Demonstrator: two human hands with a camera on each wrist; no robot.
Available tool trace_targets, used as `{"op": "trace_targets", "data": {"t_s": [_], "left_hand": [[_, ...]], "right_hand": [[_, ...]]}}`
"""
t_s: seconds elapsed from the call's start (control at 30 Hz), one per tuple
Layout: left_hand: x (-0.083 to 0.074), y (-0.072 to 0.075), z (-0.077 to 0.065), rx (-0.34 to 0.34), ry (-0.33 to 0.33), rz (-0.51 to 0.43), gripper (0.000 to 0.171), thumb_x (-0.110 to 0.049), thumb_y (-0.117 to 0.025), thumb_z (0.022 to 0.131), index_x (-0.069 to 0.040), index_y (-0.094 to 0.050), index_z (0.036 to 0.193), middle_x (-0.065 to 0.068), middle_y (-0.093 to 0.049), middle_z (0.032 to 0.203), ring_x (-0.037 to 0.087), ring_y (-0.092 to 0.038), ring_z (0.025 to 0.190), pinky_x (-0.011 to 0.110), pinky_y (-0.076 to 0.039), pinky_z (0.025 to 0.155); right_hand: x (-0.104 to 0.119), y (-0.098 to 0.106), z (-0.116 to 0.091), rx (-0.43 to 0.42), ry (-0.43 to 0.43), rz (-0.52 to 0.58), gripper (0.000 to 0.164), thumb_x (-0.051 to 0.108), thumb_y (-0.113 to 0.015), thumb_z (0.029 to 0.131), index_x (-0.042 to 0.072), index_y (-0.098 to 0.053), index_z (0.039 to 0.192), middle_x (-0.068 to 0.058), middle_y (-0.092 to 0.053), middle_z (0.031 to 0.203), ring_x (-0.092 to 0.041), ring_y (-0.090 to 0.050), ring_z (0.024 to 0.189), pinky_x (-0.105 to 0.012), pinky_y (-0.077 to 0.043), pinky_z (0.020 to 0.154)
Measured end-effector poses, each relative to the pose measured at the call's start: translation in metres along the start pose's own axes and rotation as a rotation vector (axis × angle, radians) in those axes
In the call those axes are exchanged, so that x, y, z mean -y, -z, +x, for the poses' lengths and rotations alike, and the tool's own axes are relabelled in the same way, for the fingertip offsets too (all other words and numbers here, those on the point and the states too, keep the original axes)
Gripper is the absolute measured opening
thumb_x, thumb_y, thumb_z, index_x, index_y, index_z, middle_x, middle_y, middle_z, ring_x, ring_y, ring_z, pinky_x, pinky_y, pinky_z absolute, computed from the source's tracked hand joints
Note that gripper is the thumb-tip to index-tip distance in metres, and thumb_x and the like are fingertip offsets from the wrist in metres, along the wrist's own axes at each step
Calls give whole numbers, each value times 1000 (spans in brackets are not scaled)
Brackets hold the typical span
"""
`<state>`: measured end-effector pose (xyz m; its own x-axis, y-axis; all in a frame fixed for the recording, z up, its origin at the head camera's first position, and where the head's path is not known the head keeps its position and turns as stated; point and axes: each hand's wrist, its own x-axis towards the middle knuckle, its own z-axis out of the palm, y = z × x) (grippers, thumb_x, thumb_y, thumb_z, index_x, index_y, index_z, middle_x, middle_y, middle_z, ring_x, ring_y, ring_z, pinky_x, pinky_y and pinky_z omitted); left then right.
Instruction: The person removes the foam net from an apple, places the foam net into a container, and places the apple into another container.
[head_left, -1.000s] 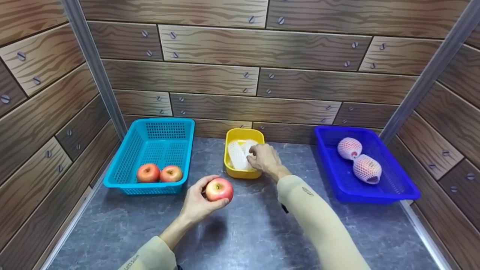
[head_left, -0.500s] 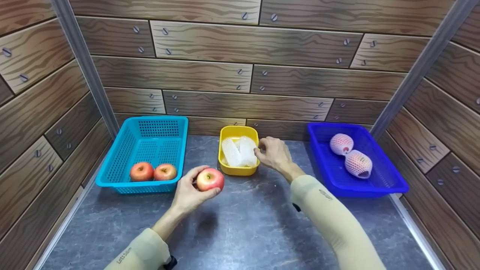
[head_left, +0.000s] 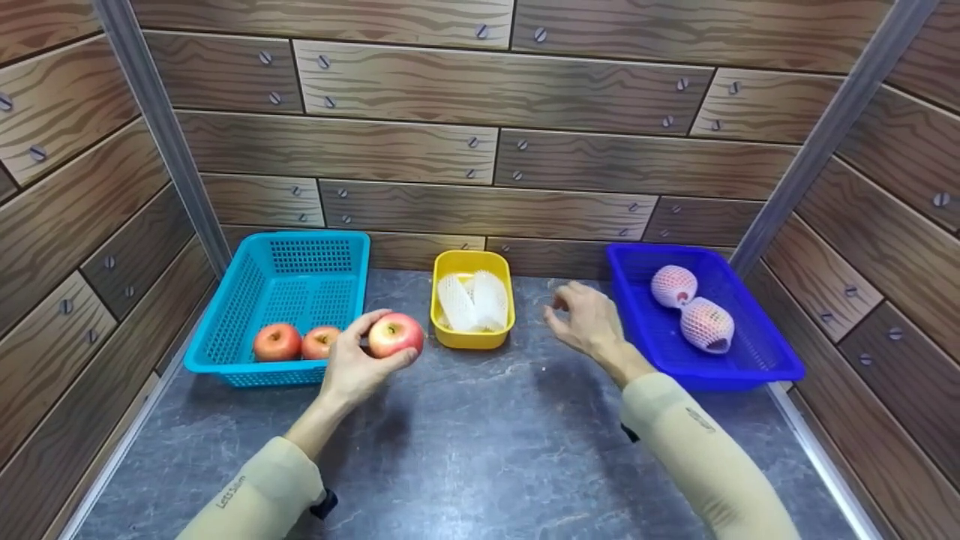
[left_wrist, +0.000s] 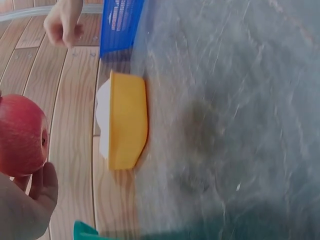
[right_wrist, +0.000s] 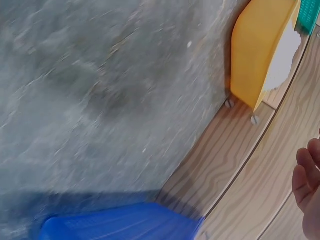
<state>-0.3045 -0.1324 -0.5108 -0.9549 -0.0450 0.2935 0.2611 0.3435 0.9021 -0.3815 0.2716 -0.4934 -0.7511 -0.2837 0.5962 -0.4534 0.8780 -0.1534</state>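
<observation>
My left hand (head_left: 358, 364) grips a red-and-yellow apple (head_left: 395, 335) between thumb and fingers, above the table in front of the teal basket (head_left: 247, 259). In the left wrist view the same apple (left_wrist: 21, 136) shows at the left edge. My right hand (head_left: 589, 319) hangs between the yellow tub and the blue basket, its fingers loosely bent and holding nothing. White foam net sleeves (head_left: 474, 301) lie in the yellow tub (head_left: 474, 341). Two apples in foam nets (head_left: 706, 325) lie in the blue basket (head_left: 750, 371).
Two bare apples (head_left: 277, 343) sit in the teal basket's near end, one partly hidden behind my left hand. All three containers stand on a grey marbled table (head_left: 480, 435). Wood-patterned walls (head_left: 405, 150) enclose the back and both sides.
My right hand has drawn out of the yellow tub and moved right, with no sleeve in it. My left hand has shifted left and slightly up with the apple. The camera view has shifted a little.
</observation>
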Motion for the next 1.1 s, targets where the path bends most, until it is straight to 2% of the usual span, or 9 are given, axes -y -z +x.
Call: {"op": "trace_targets", "data": {"t_s": [0.2, 0.3, 0.47, 0.6, 0.83, 1.1], "left_hand": [[5, 14, 15, -53, 18, 45, 74, -29, -100, 84, -12, -70, 149, 12, -77, 141, 31, -70, 122, 42, -57, 102], [8, 21, 21, -87, 8, 56, 72, -28, -100, 84, -10, -71, 147, 14, -78, 139, 30, -71, 119, 37, -56, 98], [13, 35, 31, -104, 2, 66, 71, -28, -98, 86, -7, -70, 148, 17, -77, 140, 31, -69, 118, 30, -55, 92], [16, 44, 37, -117, 16, 80, 71, -29, -96, 89, -7, -68, 150, 18, -75, 142, 32, -68, 121, 37, -54, 96], [18, 58, 47, -143, 77, 104, 75, -35, -93, 93, -7, -63, 155, 21, -71, 147, 35, -64, 127, 48, -51, 105], [25, 71, 58, -223, 127, 167, 72, -39, -91, 93, -9, -64, 153, 21, -73, 142, 36, -65, 123, 48, -53, 101]], "right_hand": [[-26, 9, -24, -120, 47, -33, 18, 23, -81, 87, 11, -68, 81, -8, -69, 79, -35, -70, 74, -53, -57, 65], [-38, 13, -38, -150, 57, -57, 19, 22, -82, 85, 11, -67, 80, -8, -67, 78, -35, -68, 72, -52, -56, 64], [-60, 22, -61, -190, 65, -100, 20, 21, -81, 84, 12, -64, 77, -7, -62, 75, -35, -63, 68, -50, -52, 60], [-76, 27, -76, -243, 78, -128, 22, 20, -81, 84, 11, -63, 75, -7, -59, 72, -35, -60, 64, -49, -49, 58], [-98, 33, -97, -315, 70, -147, 25, 20, -77, 85, 8, -59, 72, -8, -55, 69, -35, -55, 61, -48, -45, 55], [-121, 35, -120, -365, 16, -154, 30, 22, -74, 86, 8, -56, 67, -8, -52, 66, -34, -53, 57, -49, -43, 53]]}}
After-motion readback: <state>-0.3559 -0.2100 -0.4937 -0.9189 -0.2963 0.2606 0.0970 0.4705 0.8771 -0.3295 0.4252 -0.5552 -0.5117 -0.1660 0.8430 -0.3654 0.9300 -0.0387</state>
